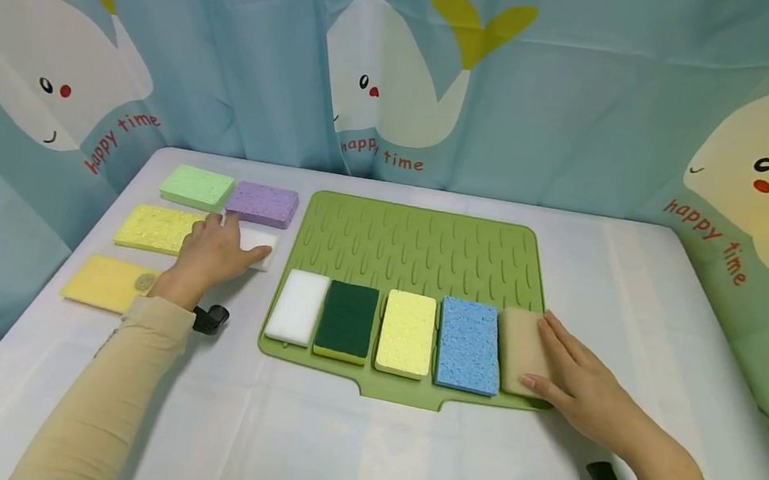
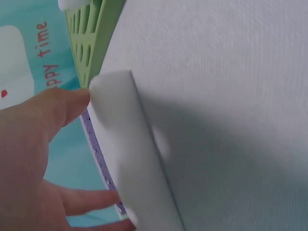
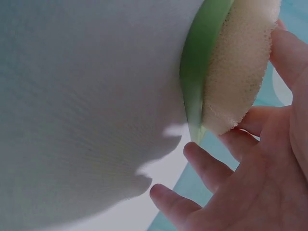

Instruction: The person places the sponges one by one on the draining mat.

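My left hand (image 1: 213, 255) spans a white sponge (image 1: 258, 244) on the table's left side. In the left wrist view, its thumb meets one end of that white sponge (image 2: 132, 154) and its fingertips reach the other end. My right hand (image 1: 579, 380) holds a beige sponge (image 1: 522, 349) at the right end of a row on the green mat (image 1: 419, 248). Thumb and fingers lie at opposite ends of this beige sponge (image 3: 240, 67) in the right wrist view, while two other fingers stretch out away from it.
The row also has a white sponge (image 1: 298, 307), a dark green scrubbing sponge (image 1: 346, 319), a pale yellow sponge (image 1: 406, 332) and a blue sponge (image 1: 468, 345). Around my left hand lie green (image 1: 196, 186), purple (image 1: 262, 203), yellow (image 1: 155, 228) and orange-yellow (image 1: 102, 281) sponges.
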`<state>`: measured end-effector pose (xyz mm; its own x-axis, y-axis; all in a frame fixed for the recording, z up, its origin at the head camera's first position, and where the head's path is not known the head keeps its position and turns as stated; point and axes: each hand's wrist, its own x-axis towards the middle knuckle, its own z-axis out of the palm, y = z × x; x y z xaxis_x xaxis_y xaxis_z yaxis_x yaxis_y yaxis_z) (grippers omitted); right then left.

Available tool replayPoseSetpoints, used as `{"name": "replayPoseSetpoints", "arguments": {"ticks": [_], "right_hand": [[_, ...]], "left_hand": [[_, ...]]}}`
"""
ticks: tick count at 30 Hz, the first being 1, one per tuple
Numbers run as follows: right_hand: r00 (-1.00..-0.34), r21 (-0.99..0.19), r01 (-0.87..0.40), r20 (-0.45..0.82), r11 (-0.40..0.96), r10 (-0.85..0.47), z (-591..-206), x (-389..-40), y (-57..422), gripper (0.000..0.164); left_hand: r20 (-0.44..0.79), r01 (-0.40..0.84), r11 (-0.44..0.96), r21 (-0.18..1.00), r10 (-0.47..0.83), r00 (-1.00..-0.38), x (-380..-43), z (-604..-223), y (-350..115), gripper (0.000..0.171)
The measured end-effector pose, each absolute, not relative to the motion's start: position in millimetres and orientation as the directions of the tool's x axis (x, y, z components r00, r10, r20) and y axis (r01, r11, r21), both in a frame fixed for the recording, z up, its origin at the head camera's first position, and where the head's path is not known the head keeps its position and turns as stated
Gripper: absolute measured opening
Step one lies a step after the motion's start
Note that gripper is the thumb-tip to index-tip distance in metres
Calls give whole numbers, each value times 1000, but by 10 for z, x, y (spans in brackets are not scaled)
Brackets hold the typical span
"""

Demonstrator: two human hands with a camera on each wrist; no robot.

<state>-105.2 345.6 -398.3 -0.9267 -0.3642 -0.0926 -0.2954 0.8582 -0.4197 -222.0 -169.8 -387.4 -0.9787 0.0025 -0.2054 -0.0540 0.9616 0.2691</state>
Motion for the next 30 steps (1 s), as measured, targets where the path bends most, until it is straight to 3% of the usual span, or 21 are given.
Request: {"name": "replayPoseSetpoints", "arguments": {"ticks": [10,30], "right_hand": [[-926,-403,-300,-95,865,-365,-3978,-1063,3435,88],[-926,-405,-297,-97,865,-364,-3993,-1055,3438,89]], "left_hand": [[-166,-123,976,179,-94,-982,-2164,-3847,-1591,104],[-198,-86,965,247,-37,-980,-2145,-3893,-1591,100]]}}
